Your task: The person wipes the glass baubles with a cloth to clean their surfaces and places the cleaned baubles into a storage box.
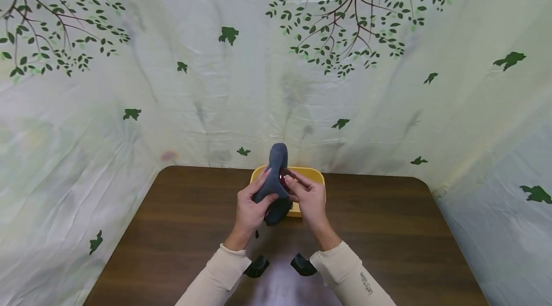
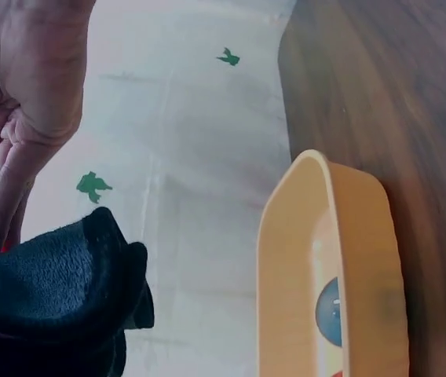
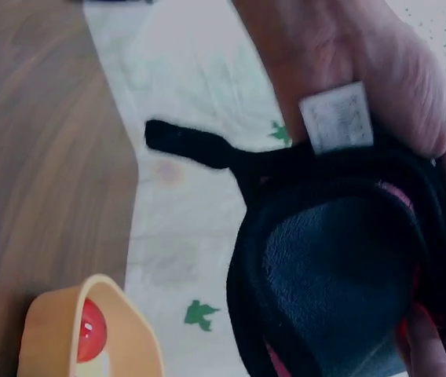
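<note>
A soft blue-grey fabric piece (image 1: 276, 184) with black edging is held up over the yellow tray (image 1: 320, 177). My left hand (image 1: 250, 208) grips its left side, with fingers behind and thumb in front. My right hand (image 1: 311, 196) pinches a shiny dark red object (image 1: 283, 180) against the fabric's right side; fingers hide most of it, so its full shape cannot be told. In the right wrist view the fabric piece (image 3: 333, 275) shows a black strap (image 3: 188, 145) and a white label (image 3: 338, 118).
Inside the tray lie a blue-grey ball (image 2: 330, 312) and a red ball (image 3: 91, 331). The tray stands at the far edge of the brown wooden table (image 1: 379, 229). Behind it hangs a pale sheet (image 1: 241, 95) printed with leaves. Black devices (image 1: 304, 265) sit at both wrists.
</note>
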Action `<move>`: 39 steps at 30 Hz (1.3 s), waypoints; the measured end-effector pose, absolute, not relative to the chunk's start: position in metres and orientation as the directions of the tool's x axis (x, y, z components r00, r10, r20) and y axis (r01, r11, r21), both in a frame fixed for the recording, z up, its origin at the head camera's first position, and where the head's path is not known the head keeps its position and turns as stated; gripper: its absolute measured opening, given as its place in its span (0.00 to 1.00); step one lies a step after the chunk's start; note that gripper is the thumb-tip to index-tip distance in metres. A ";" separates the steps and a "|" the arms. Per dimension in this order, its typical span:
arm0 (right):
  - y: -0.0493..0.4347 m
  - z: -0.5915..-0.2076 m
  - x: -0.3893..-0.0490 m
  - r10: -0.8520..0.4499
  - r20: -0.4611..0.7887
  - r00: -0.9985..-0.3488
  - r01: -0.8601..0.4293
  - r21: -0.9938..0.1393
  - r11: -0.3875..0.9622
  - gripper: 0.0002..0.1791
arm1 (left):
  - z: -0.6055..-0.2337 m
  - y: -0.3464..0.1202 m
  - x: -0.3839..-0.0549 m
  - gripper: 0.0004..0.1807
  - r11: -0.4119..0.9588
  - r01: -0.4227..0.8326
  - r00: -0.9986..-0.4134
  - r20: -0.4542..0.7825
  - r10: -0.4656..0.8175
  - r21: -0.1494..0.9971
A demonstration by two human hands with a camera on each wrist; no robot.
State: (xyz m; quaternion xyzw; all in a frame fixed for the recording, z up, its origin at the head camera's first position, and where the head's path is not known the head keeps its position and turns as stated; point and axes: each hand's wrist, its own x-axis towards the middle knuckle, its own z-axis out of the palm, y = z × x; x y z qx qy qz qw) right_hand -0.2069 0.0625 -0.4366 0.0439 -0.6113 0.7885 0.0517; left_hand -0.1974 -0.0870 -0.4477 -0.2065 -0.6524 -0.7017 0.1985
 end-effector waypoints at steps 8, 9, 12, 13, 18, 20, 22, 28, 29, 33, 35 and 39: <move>0.066 -0.439 -0.208 -0.073 0.344 -0.936 -0.306 -0.900 -0.311 0.27 | -0.444 -0.087 -0.198 0.25 -0.121 0.429 -0.903 0.420 -0.093 0.895; 0.067 -0.440 -0.209 -0.094 0.386 -0.918 -0.339 -0.884 -0.322 0.29 | -0.443 -0.087 -0.198 0.25 -0.145 0.399 -0.916 0.386 -0.108 0.905; 0.070 -0.444 -0.210 -0.133 0.486 -0.864 -0.415 -0.836 -0.360 0.31 | -0.443 -0.087 -0.197 0.25 -0.197 0.339 -0.940 0.321 -0.119 0.920; 0.070 -0.444 -0.210 -0.133 0.506 -0.852 -0.433 -0.825 -0.362 0.32 | -0.443 -0.087 -0.197 0.26 -0.210 0.332 -0.942 0.315 -0.113 0.920; 0.070 -0.441 -0.207 -0.093 0.466 -0.880 -0.423 -0.858 -0.292 0.31 | -0.445 -0.090 -0.197 0.28 -0.216 0.395 -0.918 0.391 -0.062 0.893; 0.068 -0.439 -0.206 -0.070 0.390 -0.918 -0.364 -0.900 -0.240 0.28 | -0.446 -0.092 -0.197 0.28 -0.192 0.451 -0.891 0.451 -0.042 0.872; 0.067 -0.436 -0.205 -0.041 0.311 -0.950 -0.296 -0.932 -0.208 0.25 | -0.447 -0.093 -0.198 0.28 -0.155 0.510 -0.858 0.514 -0.018 0.846; 0.060 -0.429 -0.204 0.036 0.230 -0.973 -0.233 -0.958 -0.169 0.23 | -0.444 -0.091 -0.199 0.29 -0.066 0.550 -0.835 0.550 -0.011 0.833; 0.058 -0.429 -0.203 0.051 0.232 -0.971 -0.237 -0.956 -0.173 0.23 | -0.444 -0.089 -0.199 0.29 -0.067 0.535 -0.845 0.535 -0.022 0.842; 0.051 -0.430 -0.199 0.129 0.252 -0.959 -0.277 -0.930 -0.243 0.22 | -0.443 -0.084 -0.199 0.27 -0.100 0.479 -0.878 0.473 -0.074 0.872; 0.047 -0.433 -0.197 0.174 0.263 -0.949 -0.303 -0.910 -0.281 0.22 | -0.442 -0.082 -0.200 0.27 -0.126 0.466 -0.884 0.457 -0.098 0.876; 0.041 -0.439 -0.195 0.230 0.266 -0.936 -0.333 -0.882 -0.333 0.24 | -0.441 -0.080 -0.200 0.27 -0.160 0.464 -0.885 0.452 -0.109 0.871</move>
